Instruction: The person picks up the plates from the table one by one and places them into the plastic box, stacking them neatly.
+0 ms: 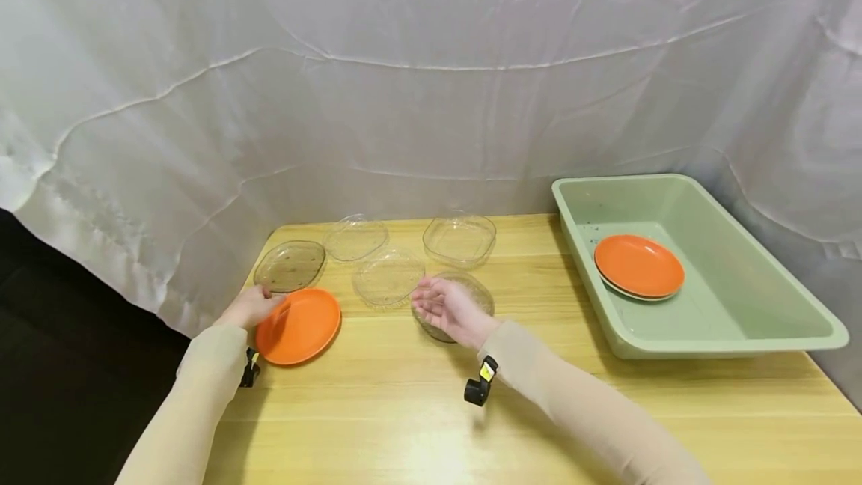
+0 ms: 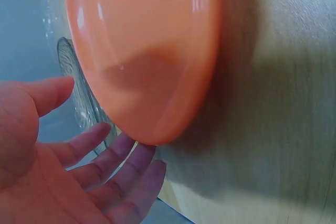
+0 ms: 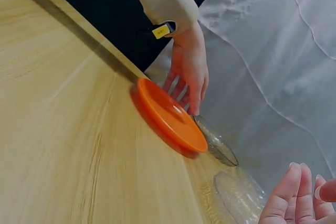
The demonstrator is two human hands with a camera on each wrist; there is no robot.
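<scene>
At the table's left, my left hand (image 1: 251, 308) is by the outer rim of an orange plate (image 1: 299, 328). In the left wrist view its fingertips (image 2: 143, 153) meet or nearly meet the rim, fingers spread and the thumb apart. Just behind the plate lies a smoky clear plate (image 1: 291, 266). My right hand (image 1: 455, 310) hovers over a second smoky clear plate (image 1: 481, 294), partly covering it. In the right wrist view the right fingers (image 3: 299, 192) are slightly bent and hold nothing.
Colourless clear plates stand along the back: one at left (image 1: 355, 237), one in the middle (image 1: 389, 278), one at right (image 1: 460, 238). A green basin (image 1: 741, 283) at the right holds an orange plate (image 1: 640, 266) on top of a pale one. Grey cloth (image 1: 431, 118) hangs behind.
</scene>
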